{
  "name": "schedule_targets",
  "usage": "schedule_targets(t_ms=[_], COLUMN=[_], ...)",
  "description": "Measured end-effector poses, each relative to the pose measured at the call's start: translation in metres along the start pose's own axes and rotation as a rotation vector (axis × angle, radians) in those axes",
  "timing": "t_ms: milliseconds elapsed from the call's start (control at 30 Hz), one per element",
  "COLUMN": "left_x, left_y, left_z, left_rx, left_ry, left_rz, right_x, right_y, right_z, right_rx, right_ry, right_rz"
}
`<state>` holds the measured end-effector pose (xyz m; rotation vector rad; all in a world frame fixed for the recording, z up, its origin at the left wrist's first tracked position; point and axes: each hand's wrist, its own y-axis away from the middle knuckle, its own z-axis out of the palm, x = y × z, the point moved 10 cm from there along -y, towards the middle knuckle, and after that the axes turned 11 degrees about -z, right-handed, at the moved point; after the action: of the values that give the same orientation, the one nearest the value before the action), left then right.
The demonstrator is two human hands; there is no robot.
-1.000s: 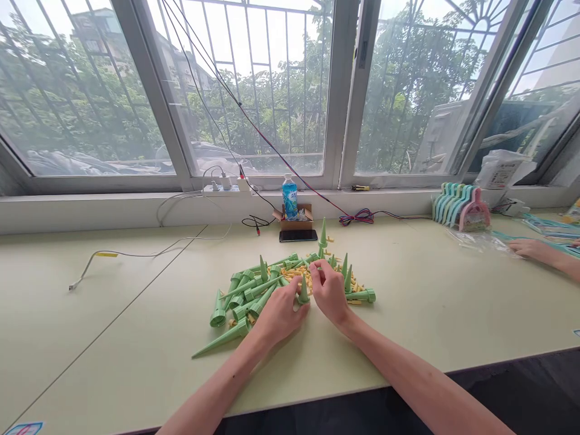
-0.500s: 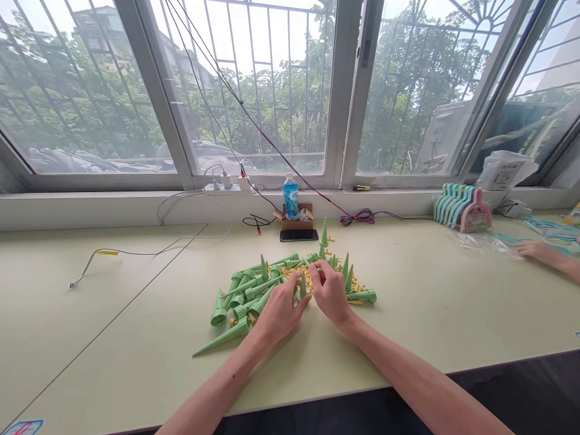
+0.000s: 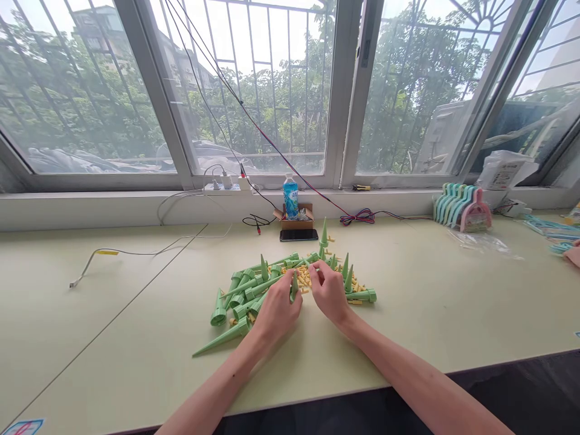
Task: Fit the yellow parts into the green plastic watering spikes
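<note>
Left hand [image 3: 277, 307]: thumb and fingers closed about one green spike [image 3: 295, 285], point up, at the near edge of the pile. Right hand [image 3: 330, 293]: just beside it, fingers bent, tips close together over the pile; cannot tell whether they grip anything. Between and beyond the hands: many small yellow pieces [image 3: 304, 278], loose, heaped. Left of these: more green spikes [image 3: 224, 339], mostly lying, some crossed, the nearest pointing left toward the near edge. Right and far side: several upright spikes [image 3: 324, 233], others lying. Beyond the pile: one black phone [image 3: 299, 235], flat; one small open box [image 3: 296, 224]; one bottle [image 3: 290, 196], blue contents, upright. Far left: white cable [image 3: 136, 254] with yellow tag; power strip [image 3: 222, 188], on the sill. Far right: coiled cable [image 3: 359, 217]; row of hangers [image 3: 476, 209], green to pink; clear plastic [image 3: 489, 243] in front. Right edge: another person's hand [image 3: 574, 255], partly in view, beside blue-green items, indistinct. Support: pale green table [image 3: 417, 308], below barred windows.
</note>
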<state>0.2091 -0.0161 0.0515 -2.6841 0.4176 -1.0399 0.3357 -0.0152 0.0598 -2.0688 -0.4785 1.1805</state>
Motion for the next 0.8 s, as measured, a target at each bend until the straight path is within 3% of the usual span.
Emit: schedule_targets(t_ms=[233,633,800], left_x=[-0.001,0.001,-0.002], left_y=[0.0,-0.001,-0.002], left_z=[-0.002,-0.026,-0.023], left_rx=[0.0,0.137,0.116], left_ry=[0.059,0.243,0.272], left_rz=[-0.02,-0.096,-0.123], right_x=[0.004,-0.001,0.007], right_y=[0.002,0.001,0.004], right_z=[0.005,0.014,0.025], right_rx=[-0.051,-0.131,-0.244], right_ry=[0.019,0.17,0.203], right_rz=[-0.009,-0.116,-0.104])
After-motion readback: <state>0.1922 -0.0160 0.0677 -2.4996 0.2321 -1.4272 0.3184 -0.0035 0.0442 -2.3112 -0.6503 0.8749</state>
